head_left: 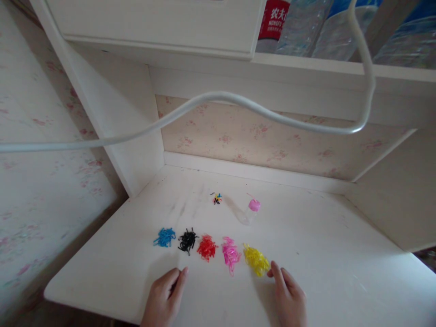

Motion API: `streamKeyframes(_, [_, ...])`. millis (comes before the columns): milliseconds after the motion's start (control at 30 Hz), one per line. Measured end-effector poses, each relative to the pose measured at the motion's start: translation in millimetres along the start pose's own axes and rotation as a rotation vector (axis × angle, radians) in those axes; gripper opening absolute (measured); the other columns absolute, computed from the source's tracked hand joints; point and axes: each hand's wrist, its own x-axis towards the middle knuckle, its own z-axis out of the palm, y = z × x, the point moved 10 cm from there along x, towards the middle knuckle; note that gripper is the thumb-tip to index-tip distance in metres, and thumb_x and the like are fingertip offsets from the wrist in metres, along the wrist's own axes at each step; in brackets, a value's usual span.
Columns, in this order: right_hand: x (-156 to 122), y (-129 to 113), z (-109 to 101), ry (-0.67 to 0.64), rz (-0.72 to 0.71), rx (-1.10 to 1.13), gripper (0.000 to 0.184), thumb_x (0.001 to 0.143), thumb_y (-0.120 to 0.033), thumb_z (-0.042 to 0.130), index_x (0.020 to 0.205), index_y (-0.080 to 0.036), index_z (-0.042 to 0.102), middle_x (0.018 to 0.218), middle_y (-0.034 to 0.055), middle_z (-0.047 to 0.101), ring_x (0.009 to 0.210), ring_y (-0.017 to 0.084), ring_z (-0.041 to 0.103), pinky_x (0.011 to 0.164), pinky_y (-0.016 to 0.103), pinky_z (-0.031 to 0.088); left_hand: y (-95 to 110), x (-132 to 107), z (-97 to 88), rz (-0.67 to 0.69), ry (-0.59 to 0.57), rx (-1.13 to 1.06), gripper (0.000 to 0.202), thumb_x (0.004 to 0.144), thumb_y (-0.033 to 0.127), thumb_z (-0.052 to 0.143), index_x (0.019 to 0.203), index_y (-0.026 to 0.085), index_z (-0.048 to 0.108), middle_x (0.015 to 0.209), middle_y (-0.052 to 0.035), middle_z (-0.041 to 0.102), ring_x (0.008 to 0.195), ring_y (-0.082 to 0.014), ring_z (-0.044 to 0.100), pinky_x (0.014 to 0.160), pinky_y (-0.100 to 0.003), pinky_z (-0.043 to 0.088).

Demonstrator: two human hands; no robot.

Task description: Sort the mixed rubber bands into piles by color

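Five small heaps of tiny rubber bands lie in a row on the white desk (323, 254): blue (164, 237), black (187, 240), red (207, 247), pink (230, 252) and yellow (256, 260). My left hand (165, 297) rests on the desk below the black heap, fingers loosely curled together, with nothing seen in it. My right hand (289, 297) lies flat with fingers stretched out, its fingertip touching the yellow heap's right edge. Farther back lie a small mixed cluster of bands (216, 198) and a clear little bottle with a pink cap (250, 211) on its side.
A white cable (218, 97) loops across the view above the desk. Side panels wall the desk at left (129, 118) and right (402, 195). A shelf above holds water bottles (306, 25). The desk's front edge runs just under my hands.
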Motion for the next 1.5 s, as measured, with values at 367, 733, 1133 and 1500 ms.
streamKeyframes(367, [-13, -2, -24, 0.178, -0.045, 0.072, 0.053, 0.074, -0.069, 0.050, 0.062, -0.020, 0.062, 0.068, 0.0019, 0.061, 0.072, 0.019, 0.055, 0.069, 0.025, 0.040, 3, -1, -2.2, 0.002, -0.013, 0.016, 0.040, 0.090, 0.038, 0.041, 0.057, 0.019, 0.031, 0.050, 0.0059, 0.033, 0.047, -0.0065, 0.035, 0.048, -0.017, 0.030])
streamKeyframes(733, [-13, -13, -16, 0.112, -0.107, 0.054, 0.053, 0.074, -0.069, 0.051, 0.060, -0.019, 0.060, 0.062, -0.0003, 0.056, 0.063, 0.015, 0.052, 0.062, 0.023, 0.039, -1, -2, -2.4, 0.034, 0.029, 0.006, 0.039, 0.091, 0.036, 0.042, 0.057, 0.019, 0.035, 0.049, 0.0057, 0.038, 0.046, -0.0060, 0.038, 0.047, -0.016, 0.031])
streamKeyframes(1133, [21, -212, 122, -0.465, -0.466, -0.075, 0.033, 0.091, -0.042, 0.043, 0.091, -0.021, 0.068, 0.075, -0.0016, 0.062, 0.068, 0.011, 0.055, 0.062, 0.020, 0.039, -13, -1, 0.0, -0.061, 0.018, -0.075, 0.040, 0.090, 0.040, 0.042, 0.057, 0.019, 0.036, 0.051, 0.0063, 0.036, 0.048, -0.0065, 0.037, 0.047, -0.016, 0.030])
streamKeyframes(1500, [138, -180, 235, -0.538, -0.258, -0.552, 0.031, 0.091, -0.035, 0.054, 0.117, -0.018, 0.055, 0.118, 0.0068, 0.057, 0.099, 0.018, 0.058, 0.086, 0.039, 0.049, 3, -1, -12.9, -0.022, 0.086, -0.132, 0.033, 0.093, 0.035, 0.040, 0.064, 0.019, 0.044, 0.056, 0.0055, 0.038, 0.049, -0.0066, 0.039, 0.049, -0.018, 0.030])
